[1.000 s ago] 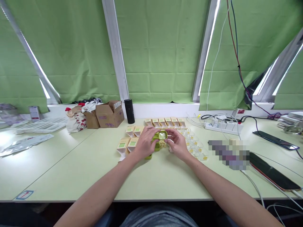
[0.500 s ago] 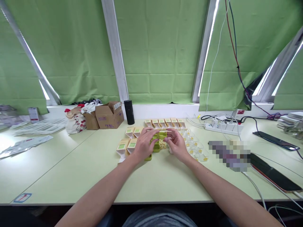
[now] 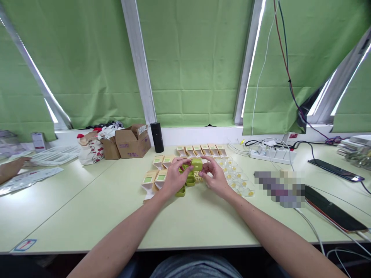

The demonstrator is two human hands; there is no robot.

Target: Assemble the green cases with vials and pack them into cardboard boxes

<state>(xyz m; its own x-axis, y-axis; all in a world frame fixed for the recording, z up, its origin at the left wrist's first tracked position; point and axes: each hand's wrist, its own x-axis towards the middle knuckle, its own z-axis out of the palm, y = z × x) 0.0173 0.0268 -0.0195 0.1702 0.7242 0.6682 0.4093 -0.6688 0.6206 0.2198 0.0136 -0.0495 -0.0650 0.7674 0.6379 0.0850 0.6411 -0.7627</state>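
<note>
Head view, both hands (image 3: pixel 176 175) (image 3: pixel 215 175) gripping green case (image 3: pixel 196 165)

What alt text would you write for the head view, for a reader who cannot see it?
Two bare hands, left hand and right hand, hold a small green case over a pale green table, among rows of small beige boxes and clear trays. Cardboard boxes, a black cylinder and green blinds lie behind.

Lime-green case (image 3: pixel 197 165), tan boxes w/ green labels (image 3: pixel 161 178), pale-green desk (image 3: pixel 87 200), black cylinder (image 3: pixel 157 137), green blinds (image 3: pixel 191 65).
</note>
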